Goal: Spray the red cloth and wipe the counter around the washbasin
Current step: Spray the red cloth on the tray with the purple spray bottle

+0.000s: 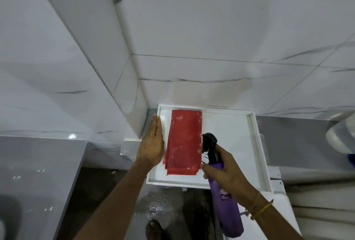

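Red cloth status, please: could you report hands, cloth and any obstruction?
Right hand gripping purple spray bottle, nozzle at red cloth. Left hand open, flat beside it. Cloth folded in white tray. Nothing obstructing.

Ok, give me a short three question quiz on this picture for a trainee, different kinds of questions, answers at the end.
1. True or false: the red cloth lies folded in the white tray.
2. Which hand holds the purple spray bottle? A) left B) right C) neither
3. Fill in: the left hand is flat and open, to the ____ of the cloth.

Key: 1 true. 2 B, the right hand grips the bottle's neck, nozzle towards the cloth. 3 left, at the tray's edge.
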